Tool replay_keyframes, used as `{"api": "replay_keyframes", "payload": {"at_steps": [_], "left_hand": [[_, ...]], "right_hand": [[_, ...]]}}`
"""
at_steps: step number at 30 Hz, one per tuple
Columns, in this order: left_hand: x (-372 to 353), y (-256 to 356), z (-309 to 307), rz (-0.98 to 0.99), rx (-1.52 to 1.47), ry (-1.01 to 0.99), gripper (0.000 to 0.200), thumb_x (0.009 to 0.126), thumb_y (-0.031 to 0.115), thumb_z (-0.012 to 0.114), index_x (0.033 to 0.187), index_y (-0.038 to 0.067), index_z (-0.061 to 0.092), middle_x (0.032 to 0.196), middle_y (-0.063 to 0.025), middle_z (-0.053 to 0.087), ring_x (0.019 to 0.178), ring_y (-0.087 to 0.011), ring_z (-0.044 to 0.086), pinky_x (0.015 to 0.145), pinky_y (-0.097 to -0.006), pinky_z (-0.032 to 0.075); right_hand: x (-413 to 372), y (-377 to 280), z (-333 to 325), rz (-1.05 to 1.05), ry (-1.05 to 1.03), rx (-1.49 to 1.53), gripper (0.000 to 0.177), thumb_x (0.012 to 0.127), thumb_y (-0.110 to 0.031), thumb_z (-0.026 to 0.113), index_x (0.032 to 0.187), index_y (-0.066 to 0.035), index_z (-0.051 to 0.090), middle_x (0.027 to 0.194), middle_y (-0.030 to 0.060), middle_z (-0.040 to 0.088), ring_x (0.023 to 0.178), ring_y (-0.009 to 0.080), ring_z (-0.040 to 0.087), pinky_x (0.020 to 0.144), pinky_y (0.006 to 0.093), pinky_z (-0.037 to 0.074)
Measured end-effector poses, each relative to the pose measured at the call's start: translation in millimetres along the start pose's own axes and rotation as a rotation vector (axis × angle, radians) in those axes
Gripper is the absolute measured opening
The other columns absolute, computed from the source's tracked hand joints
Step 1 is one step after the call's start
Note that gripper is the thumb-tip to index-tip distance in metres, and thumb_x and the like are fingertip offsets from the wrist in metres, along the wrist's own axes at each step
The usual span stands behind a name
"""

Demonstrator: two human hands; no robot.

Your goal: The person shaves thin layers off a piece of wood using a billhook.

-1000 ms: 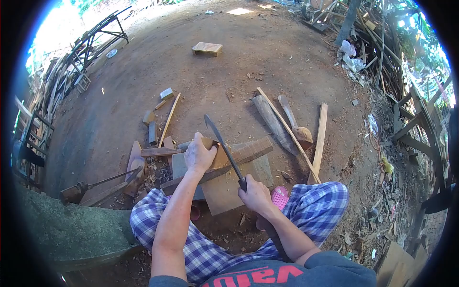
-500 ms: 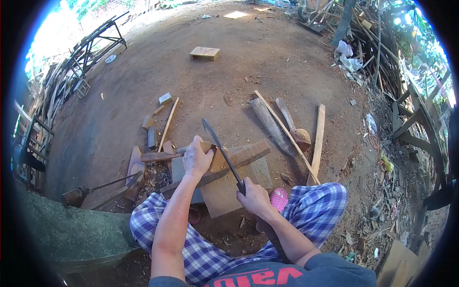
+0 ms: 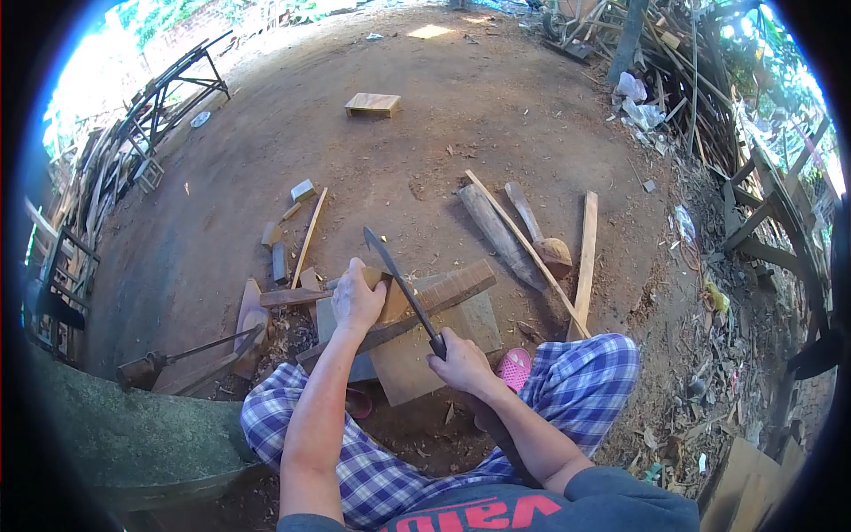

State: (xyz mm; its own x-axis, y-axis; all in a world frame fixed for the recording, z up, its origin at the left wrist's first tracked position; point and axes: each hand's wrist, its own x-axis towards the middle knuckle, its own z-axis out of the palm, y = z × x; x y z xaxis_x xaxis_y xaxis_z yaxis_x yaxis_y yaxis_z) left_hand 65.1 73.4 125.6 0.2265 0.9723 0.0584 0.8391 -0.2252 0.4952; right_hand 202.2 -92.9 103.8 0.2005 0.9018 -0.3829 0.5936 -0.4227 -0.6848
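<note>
The left hand (image 3: 358,300) clasps a wooden block (image 3: 394,303); the right hand (image 3: 463,361) grips a billhook's (image 3: 401,285) handle, fingers closed.

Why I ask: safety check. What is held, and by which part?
Right hand: a hook-tipped knife, by its black handle. Left hand: a wooden block, by its far end.

Ground (image 3: 417,146): box (image 3: 373,104) at far side, roughly mid-width. Timber heap (image 3: 84,191), left edge; scrap heap (image 3: 700,75), far right corner. Mid-left: stick (image 3: 309,238), blocks (image 3: 280,262) just left of it. Mid-right: mallet (image 3: 553,256) between strip (image 3: 532,253) and plank (image 3: 585,253); slab (image 3: 496,232) left of strip. Near centre: beam (image 3: 461,285) slantwise across board (image 3: 412,363), wood piece (image 3: 394,304) at beam's middle. Ledge (image 3: 146,430), near left corner.
</note>
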Motion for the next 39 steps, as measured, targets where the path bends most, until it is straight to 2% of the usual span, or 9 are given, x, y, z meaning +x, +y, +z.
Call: {"api": "replay_keyframes", "payload": {"at_steps": [7,9,10,12,18,19,21,33,39], "left_hand": [[2.7,-7.1,6.1,0.058,-0.021,0.028,0.040,0.077,0.023,0.072,0.105,0.006,0.048,0.099,-0.0207,0.065,0.095,-0.0402,0.063,0.081,-0.0490,0.050],[2.1,-5.7,3.7,0.055,-0.022,0.023,0.040,0.077,0.023,0.072,0.105,0.006,0.048,0.099,-0.0208,0.065,0.095,-0.0403,0.063,0.080,-0.0492,0.050],[1.8,-6.1,2.2,0.058,-0.022,0.008,0.041,0.077,0.023,0.073,0.105,0.006,0.048,0.099,-0.0209,0.065,0.096,-0.0404,0.064,0.080,-0.0494,0.050],[4.6,-11.4,4.5,0.038,-0.034,0.005,0.041,0.078,0.023,0.073,0.105,0.006,0.047,0.099,-0.0210,0.065,0.096,-0.0404,0.063,0.080,-0.0496,0.050],[5.3,-10.3,4.8,0.005,-0.020,-0.009,0.042,0.079,0.024,0.074,0.104,0.007,0.046,0.099,-0.0208,0.065,0.096,-0.0404,0.063,0.080,-0.0500,0.050],[4.2,-10.0,4.7,0.010,-0.012,-0.017,0.042,0.079,0.024,0.074,0.105,0.007,0.046,0.099,-0.0207,0.065,0.096,-0.0404,0.063,0.080,-0.0500,0.050],[4.4,-11.5,5.7,0.009,-0.016,-0.014,0.042,0.078,0.024,0.074,0.105,0.007,0.046,0.099,-0.0207,0.065,0.096,-0.0405,0.063,0.080,-0.0499,0.050],[2.8,-6.6,3.3,-0.008,-0.030,0.025,0.043,0.077,0.023,0.072,0.108,0.007,0.048,0.099,-0.0228,0.066,0.094,-0.0428,0.064,0.080,-0.0513,0.050],[5.0,-9.3,3.8,-0.009,-0.039,0.029,0.043,0.076,0.024,0.074,0.106,0.007,0.048,0.097,-0.0232,0.066,0.094,-0.0435,0.064,0.080,-0.0513,0.049]], "right_hand": [[6.2,15.5,9.0,-0.091,0.020,0.221,0.039,0.081,-0.031,0.068,0.100,-0.001,0.052,0.089,0.0261,0.065,0.087,0.0458,0.063,0.076,0.0498,0.048],[3.1,12.5,5.8,-0.054,0.000,0.267,0.035,0.081,-0.028,0.069,0.095,-0.001,0.052,0.079,0.0205,0.065,0.074,0.0355,0.066,0.067,0.0435,0.051],[1.7,10.1,3.0,-0.056,-0.011,0.261,0.035,0.081,-0.028,0.069,0.095,-0.001,0.052,0.079,0.0205,0.065,0.074,0.0355,0.066,0.067,0.0435,0.051],[-1.1,5.4,-3.0,0.010,-0.193,0.547,0.031,0.082,-0.025,0.070,0.092,-0.002,0.052,0.069,0.0126,0.061,0.062,0.0229,0.064,0.057,0.0363,0.050],[-2.5,1.6,2.5,-0.061,-0.101,0.435,0.023,0.086,-0.018,0.067,0.094,-0.003,0.051,0.066,0.0021,0.055,0.053,0.0107,0.057,0.049,0.0270,0.047],[-3.9,-0.6,1.2,-0.060,-0.104,0.436,0.023,0.086,-0.018,0.067,0.094,-0.003,0.051,0.066,0.0021,0.055,0.053,0.0107,0.057,0.049,0.0270,0.047],[-8.4,-4.7,-4.3,-0.054,-0.054,0.419,0.029,0.083,-0.024,0.068,0.091,-0.001,0.052,0.068,0.0118,0.060,0.059,0.0209,0.063,0.055,0.0357,0.049],[4.2,12.1,7.2,-0.087,-0.011,0.248,0.035,0.081,-0.028,0.067,0.096,0.000,0.052,0.082,0.0255,0.064,0.078,0.0423,0.065,0.069,0.0473,0.049],[-6.9,1.5,-5.3,-0.074,0.003,0.280,0.035,0.081,-0.029,0.067,0.096,-0.001,0.052,0.084,0.0270,0.063,0.084,0.0453,0.063,0.073,0.0497,0.048]]}}
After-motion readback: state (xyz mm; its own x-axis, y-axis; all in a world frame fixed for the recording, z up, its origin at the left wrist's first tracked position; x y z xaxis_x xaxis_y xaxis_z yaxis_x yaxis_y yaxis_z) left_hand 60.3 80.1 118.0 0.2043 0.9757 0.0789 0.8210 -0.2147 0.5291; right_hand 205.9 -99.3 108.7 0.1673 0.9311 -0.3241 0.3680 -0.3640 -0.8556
